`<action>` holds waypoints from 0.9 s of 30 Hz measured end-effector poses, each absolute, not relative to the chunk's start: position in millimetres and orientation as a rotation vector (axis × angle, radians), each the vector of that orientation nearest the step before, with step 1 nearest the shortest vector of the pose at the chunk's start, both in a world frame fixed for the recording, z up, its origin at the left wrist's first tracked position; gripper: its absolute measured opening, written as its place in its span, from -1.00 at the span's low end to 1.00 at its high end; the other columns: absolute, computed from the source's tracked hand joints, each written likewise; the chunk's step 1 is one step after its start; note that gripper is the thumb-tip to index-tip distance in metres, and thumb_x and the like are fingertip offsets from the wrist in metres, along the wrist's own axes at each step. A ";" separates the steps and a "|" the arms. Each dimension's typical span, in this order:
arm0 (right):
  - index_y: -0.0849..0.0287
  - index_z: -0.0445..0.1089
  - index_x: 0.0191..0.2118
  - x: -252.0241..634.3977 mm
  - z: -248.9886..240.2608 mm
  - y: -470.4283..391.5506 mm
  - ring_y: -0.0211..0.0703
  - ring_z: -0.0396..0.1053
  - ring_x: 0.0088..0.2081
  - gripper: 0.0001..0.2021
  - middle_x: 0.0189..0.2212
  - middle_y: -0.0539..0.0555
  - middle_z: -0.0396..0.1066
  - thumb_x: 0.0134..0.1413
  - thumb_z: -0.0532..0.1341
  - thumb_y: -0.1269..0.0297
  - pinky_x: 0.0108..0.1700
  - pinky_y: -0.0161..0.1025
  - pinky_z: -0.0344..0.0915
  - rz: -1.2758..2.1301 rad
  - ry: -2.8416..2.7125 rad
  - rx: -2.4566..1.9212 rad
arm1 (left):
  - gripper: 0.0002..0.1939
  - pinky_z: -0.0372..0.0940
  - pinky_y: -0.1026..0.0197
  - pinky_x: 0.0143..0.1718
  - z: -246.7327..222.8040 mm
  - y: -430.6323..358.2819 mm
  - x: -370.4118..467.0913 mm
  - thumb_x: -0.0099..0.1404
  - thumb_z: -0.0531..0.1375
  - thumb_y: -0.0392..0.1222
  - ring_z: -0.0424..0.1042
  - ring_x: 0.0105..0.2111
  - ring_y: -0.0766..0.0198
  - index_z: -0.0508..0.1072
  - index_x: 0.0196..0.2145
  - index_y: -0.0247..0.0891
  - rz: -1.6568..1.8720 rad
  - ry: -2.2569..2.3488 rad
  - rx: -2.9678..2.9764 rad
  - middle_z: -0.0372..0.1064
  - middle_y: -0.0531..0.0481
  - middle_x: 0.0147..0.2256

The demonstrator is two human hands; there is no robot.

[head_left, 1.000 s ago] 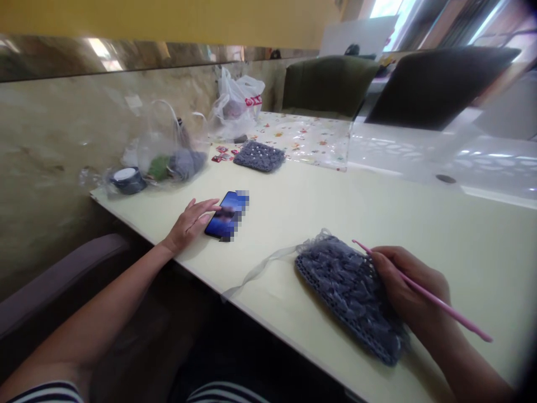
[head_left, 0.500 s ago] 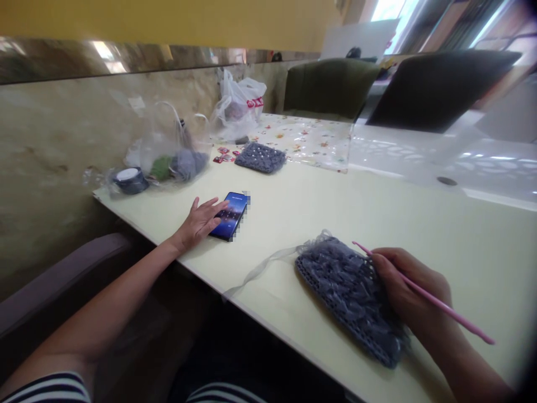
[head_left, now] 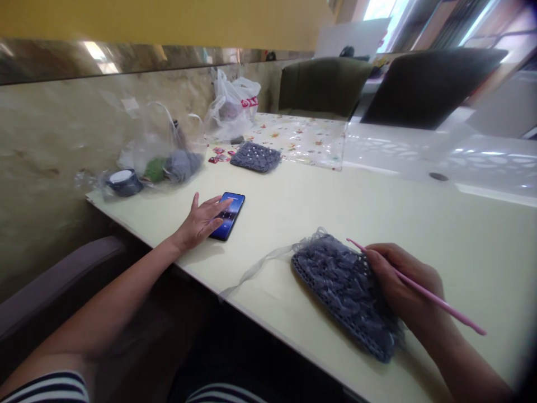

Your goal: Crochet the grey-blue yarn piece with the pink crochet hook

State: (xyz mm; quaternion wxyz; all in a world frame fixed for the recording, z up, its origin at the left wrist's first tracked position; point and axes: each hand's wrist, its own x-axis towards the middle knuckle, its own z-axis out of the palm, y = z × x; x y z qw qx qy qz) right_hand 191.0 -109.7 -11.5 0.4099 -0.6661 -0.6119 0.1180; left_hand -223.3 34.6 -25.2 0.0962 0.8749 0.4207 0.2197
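My left hand is spread over a smartphone lying on the table, its fingers over the lit blue screen. In my right hand is a pink crochet hook, its hooked tip pointing to the upper left. That hand rests at the right edge of a dark grey-blue crocheted piece, hiding part of it. From the far corner of the piece, a sheer grey ribbon trails over the table's front edge.
A second crocheted piece lies farther back beside small red packets. Clear bags with yarn and a ribbon spool stand at left. A white plastic bag sits by the wall, near a flowered cover. Dark chairs stand behind.
The whole view has shifted slightly, so things sit a little farther left. My left fingers have moved slightly over the phone screen. The right hand keeps its hold on the crochet hook.
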 end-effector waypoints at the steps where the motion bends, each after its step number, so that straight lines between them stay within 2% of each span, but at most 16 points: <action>1: 0.12 0.46 -0.35 190.6 -11.3 -110.2 -0.25 0.30 -0.53 -0.68 -0.55 -0.02 0.41 0.17 0.17 -0.03 -0.54 -0.35 0.19 0.301 -1.532 -1.678 | -0.43 -0.64 -0.23 0.36 -25.2 34.8 -221.7 0.48 -0.14 0.17 0.03 0.38 0.12 0.15 0.34 -0.01 0.645 1.230 2.599 0.23 0.01 0.29; 6: 0.12 0.46 -0.34 188.5 -11.1 -111.4 -0.25 0.30 -0.51 -0.69 -0.52 -0.02 0.42 0.18 0.17 -0.02 -0.53 -0.34 0.17 0.326 -1.500 -1.681 | -0.43 -0.70 -0.22 0.35 -27.1 34.8 -214.3 0.48 -0.13 0.17 0.06 0.37 0.12 0.15 0.34 -0.01 0.543 1.203 2.635 0.32 0.02 0.23; 10: 0.11 0.46 -0.34 190.0 -12.1 -110.2 -0.24 0.32 -0.51 -0.68 -0.50 -0.01 0.44 0.18 0.17 -0.04 -0.54 -0.35 0.16 0.317 -1.516 -1.674 | -0.40 -0.66 -0.21 0.36 -27.2 33.9 -213.1 0.47 -0.18 0.18 0.08 0.36 0.13 0.09 0.37 -0.03 0.621 1.252 2.579 0.37 0.01 0.19; 13: 0.11 0.47 -0.34 191.2 -12.3 -110.1 -0.24 0.32 -0.51 -0.67 -0.51 0.00 0.44 0.17 0.17 -0.05 -0.55 -0.34 0.16 0.329 -1.518 -1.677 | -0.39 -0.63 -0.21 0.37 -27.3 32.6 -213.6 0.48 -0.19 0.17 0.06 0.37 0.14 0.07 0.38 -0.03 0.654 1.261 2.568 0.36 0.01 0.20; 19: 0.11 0.46 -0.35 191.0 -13.2 -110.6 -0.24 0.31 -0.50 -0.69 -0.52 -0.01 0.43 0.17 0.18 -0.03 -0.54 -0.35 0.16 0.334 -1.502 -1.684 | -0.46 -0.67 -0.20 0.36 -29.4 31.1 -212.7 0.48 -0.12 0.13 0.08 0.36 0.14 0.18 0.32 -0.01 0.636 1.209 2.616 0.35 0.02 0.21; 24: 0.10 0.47 -0.34 190.5 -12.0 -110.4 -0.23 0.31 -0.51 -0.69 -0.51 -0.01 0.44 0.16 0.18 -0.03 -0.54 -0.35 0.17 0.339 -1.495 -1.703 | -0.47 -0.59 -0.23 0.37 -30.0 27.7 -216.6 0.51 -0.16 0.06 0.07 0.36 0.15 0.11 0.35 -0.05 0.810 1.341 2.502 0.40 0.02 0.16; 27: 0.09 0.46 -0.34 190.1 -10.8 -110.9 -0.23 0.30 -0.50 -0.68 -0.51 -0.01 0.43 0.16 0.18 -0.05 -0.53 -0.34 0.17 0.364 -1.489 -1.706 | -0.48 -0.60 -0.23 0.36 -29.8 25.5 -219.9 0.52 -0.14 0.04 0.06 0.36 0.13 0.11 0.35 -0.08 0.756 1.347 2.545 0.37 0.01 0.19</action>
